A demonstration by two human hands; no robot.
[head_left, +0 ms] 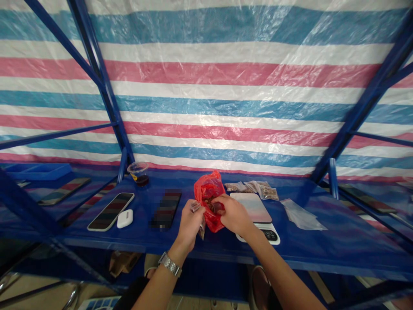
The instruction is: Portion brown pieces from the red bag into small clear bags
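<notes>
Red plastic bag (209,200) lay at centre of frame on a blue shelf (322,243). The left hand (190,226) pinched a small clear plastic packet (200,226); the right hand (234,215) pressed its fingers together at the bag's mouth.

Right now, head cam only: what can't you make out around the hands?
Head view:
Red plastic bag: the right hand and the bag's folds hide most contents; only brown bits show.
Small packet in the left hand: fingers cover much of it; contents unclear.
Kitchen scale: its dark display end is too small to read.
Phone: screen blurred by pixelation.
</notes>
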